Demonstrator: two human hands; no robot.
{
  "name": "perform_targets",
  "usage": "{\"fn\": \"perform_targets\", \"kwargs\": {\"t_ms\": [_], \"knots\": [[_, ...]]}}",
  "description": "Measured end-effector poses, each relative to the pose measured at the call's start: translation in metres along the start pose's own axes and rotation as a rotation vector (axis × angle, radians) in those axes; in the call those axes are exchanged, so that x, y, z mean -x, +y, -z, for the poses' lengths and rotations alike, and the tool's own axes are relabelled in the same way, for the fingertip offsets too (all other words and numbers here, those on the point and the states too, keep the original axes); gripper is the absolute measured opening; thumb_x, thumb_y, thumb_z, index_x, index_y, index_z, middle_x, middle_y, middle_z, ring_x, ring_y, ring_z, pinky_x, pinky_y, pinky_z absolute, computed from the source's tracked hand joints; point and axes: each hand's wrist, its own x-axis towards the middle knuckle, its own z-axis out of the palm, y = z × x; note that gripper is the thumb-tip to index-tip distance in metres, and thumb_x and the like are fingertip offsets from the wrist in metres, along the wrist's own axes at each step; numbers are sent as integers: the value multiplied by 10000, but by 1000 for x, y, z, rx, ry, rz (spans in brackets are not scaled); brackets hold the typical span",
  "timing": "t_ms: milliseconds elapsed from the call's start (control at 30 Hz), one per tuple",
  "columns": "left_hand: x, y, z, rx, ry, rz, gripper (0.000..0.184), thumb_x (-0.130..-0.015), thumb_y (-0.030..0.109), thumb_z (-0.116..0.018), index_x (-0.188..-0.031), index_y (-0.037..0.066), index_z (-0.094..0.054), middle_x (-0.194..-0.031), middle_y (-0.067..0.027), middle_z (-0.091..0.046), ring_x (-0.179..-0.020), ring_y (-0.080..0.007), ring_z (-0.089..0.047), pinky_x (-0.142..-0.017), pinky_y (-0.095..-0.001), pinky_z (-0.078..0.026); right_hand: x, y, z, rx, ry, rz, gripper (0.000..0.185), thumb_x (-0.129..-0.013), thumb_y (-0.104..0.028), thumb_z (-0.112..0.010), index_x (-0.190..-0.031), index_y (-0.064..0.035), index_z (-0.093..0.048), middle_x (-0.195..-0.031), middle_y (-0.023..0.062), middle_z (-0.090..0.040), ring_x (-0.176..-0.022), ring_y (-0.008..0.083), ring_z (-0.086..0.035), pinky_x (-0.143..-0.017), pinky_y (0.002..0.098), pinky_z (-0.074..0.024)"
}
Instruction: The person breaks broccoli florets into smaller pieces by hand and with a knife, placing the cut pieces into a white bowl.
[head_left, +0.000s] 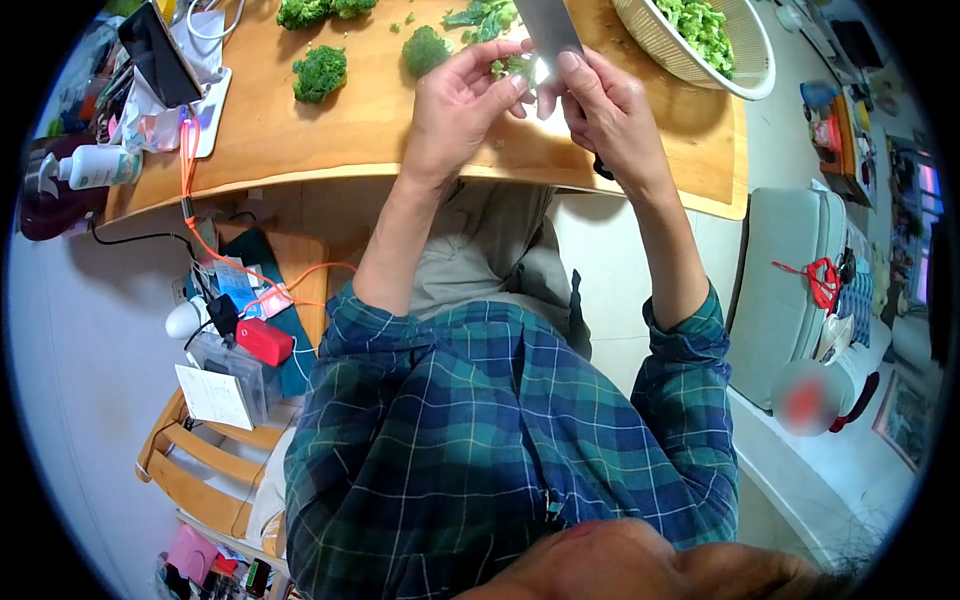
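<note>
No lettering around me can be read. On my left, a white bottle (100, 167) bears a printed label (129, 166) too small to make out, and a white card (214, 397) has faint marks, equally unreadable.

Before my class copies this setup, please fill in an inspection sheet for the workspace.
Surface: wooden table, green crumbs scattered.
Job's things: broccoli pieces on the table; cut broccoli in a cream colander.
Clutter: phone and pump bottle at the table's left end.
Hands: left hand holds a small floret; right hand grips a broad-bladed knife.
Cables: orange cord hanging over the table edge; black cable below.
Surroundings: loaded wooden chair left, padded seat right.
</note>
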Motion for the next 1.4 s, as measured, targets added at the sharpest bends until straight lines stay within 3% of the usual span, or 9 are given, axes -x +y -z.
{"fn": "perform_targets", "kwargs": {"t_ms": [200, 700, 900, 1400], "knots": [[1, 1, 2, -125, 14, 9, 346, -872, 23, -587, -1209, -35, -538, -868, -59, -615, -737, -93, -580, -662, -202, -485, 4, 0, 4, 33, -34, 6, 323, -986, -317, -437, -868, -45, -566, -644, -10, -569, -465, 10, -370, -406, 174, -293], [1, 2, 1, -153, -4, -19, 347, -884, 42, -587, -1223, -18, -546, -893, -56, -622, -768, -89, -576, -672, -198, -475, 6, 4, 9, 32, -18, -36, 375, -989, -332, -430, -749, -62, -531, -566, -20, -494, -446, 20, -380, -387, 190, -289], [3, 2, -1, -156, 37, 4, 365, -885, 45, -590, -1236, -34, -524, -877, -59, -620, -757, -80, -567, -666, -196, -472, 4, 9, 1, 249, 38, 86, 321, -989, -258, -441, -782, -27, -527, -560, -29, -452, -513, 42, -385, -462, 217, -312], [4, 4, -4, -194, 37, -5, 336, -899, 50, -571, -1226, -21, -543, -866, -35, -613, -721, -60, -538, -649, -181, -459, 7, 6, 3, 166, 35, 50, 302, -987, -251, -454, -816, -12, -526, -569, -23, -433, -515, 47, -383, -463, 230, -316]]}}
